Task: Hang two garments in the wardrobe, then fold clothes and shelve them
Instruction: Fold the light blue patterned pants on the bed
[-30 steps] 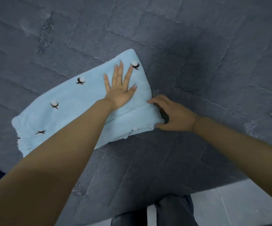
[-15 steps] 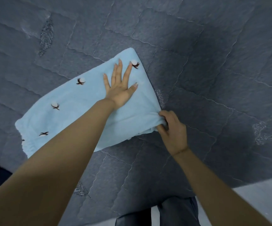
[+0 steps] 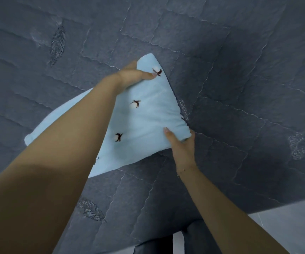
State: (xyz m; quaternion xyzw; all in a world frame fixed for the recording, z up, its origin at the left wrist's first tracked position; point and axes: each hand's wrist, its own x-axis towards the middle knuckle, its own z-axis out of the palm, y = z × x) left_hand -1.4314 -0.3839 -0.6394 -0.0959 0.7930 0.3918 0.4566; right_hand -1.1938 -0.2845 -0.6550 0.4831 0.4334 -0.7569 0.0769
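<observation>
A light blue garment (image 3: 144,114) with small dark and white marks lies on a grey quilted bed (image 3: 239,88). Its left end is flat on the bed, and its right end is lifted up. The left hand (image 3: 131,76) grips the far right corner, with the thumb on top of the cloth. The right hand (image 3: 180,143) grips the near right corner, fingers curled round the edge. I think the lifted end is being folded over toward the left, so the folding of this piece looks partly done. It is not yet on a shelf. No wardrobe, hanger or shelf shows here, so I cannot tell if the hanging part is finished. I can see no brand, label or writing on the cloth.
</observation>
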